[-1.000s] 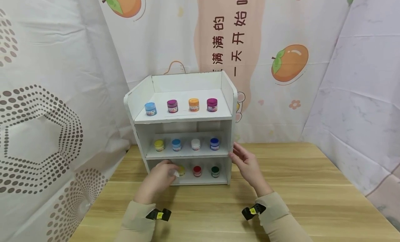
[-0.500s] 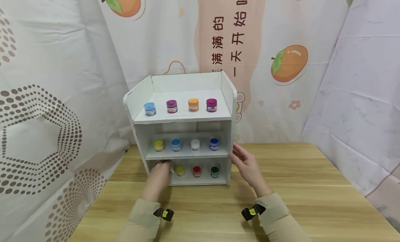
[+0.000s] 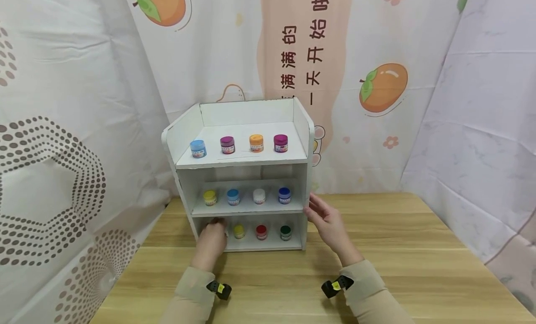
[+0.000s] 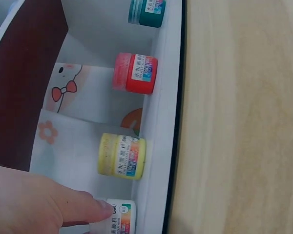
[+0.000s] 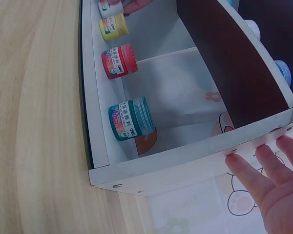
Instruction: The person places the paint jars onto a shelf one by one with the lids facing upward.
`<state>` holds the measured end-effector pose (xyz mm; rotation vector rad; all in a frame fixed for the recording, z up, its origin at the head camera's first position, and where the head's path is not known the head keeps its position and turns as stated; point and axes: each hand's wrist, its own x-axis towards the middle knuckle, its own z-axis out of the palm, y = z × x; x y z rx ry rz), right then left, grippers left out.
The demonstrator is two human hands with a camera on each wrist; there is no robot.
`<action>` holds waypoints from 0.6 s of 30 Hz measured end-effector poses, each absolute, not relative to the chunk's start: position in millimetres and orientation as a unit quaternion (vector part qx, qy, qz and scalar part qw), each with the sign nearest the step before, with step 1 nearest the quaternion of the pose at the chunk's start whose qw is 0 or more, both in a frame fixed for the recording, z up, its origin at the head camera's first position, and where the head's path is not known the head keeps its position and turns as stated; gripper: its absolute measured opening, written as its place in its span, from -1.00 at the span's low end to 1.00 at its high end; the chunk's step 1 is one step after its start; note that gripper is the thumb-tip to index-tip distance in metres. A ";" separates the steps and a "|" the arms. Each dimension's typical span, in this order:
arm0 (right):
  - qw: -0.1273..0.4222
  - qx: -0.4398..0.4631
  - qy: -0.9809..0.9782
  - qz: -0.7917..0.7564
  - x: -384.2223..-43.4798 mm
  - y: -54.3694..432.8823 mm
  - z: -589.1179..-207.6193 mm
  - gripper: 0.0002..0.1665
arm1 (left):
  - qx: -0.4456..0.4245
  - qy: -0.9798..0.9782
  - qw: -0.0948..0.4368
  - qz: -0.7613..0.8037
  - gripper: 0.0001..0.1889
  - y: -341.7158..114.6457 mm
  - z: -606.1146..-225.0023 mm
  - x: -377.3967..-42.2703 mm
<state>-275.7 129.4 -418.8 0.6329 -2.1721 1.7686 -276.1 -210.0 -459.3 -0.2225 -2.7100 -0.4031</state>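
Note:
My left hand (image 3: 212,240) reaches into the bottom shelf's left end and pinches a white paint jar (image 4: 123,217) by its lid. The jar is upright on the shelf board beside a yellow paint jar (image 4: 122,156); in the head view the hand mostly covers it. Further right on that board stand a red paint jar (image 3: 261,232) and a dark green paint jar (image 3: 285,233). My right hand (image 3: 330,221) touches the right side panel of the white shelf unit (image 3: 247,113) with spread fingertips, seen close up in the right wrist view.
On the middle shelf are a yellow jar (image 3: 210,198), a light blue one, a white one and a dark blue jar (image 3: 284,195). The top holds blue, purple, orange and magenta jars (image 3: 281,143). A wooden table (image 3: 377,249) bears the unit; printed curtains (image 3: 368,142) hang around.
My left hand has moved left and deeper into the bottom shelf with the white jar, uncovering the yellow jar. The right hand stays at the side panel. The head view has shifted slightly.

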 end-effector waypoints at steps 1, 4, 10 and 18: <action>0.135 0.220 -0.751 0.608 -272.2 128.2 -414.9 -0.41 | -0.079 -0.967 0.194 -0.145 -0.87 -210.7 -460.1 -276.5; 0.136 0.226 -0.755 0.601 -265.0 125.6 -406.7 -0.42 | -0.077 -0.967 0.191 -0.151 -0.87 -211.8 -461.6 -276.7; 0.173 0.235 -0.765 0.574 -278.7 133.1 -421.5 -0.39 | -0.067 -0.966 0.185 -0.166 -0.81 -212.4 -452.3 -272.5; 0.290 0.281 -0.716 0.570 -270.9 154.5 -404.3 -0.44 | -0.096 -0.966 0.151 -0.188 -0.66 -209.4 -411.8 -247.9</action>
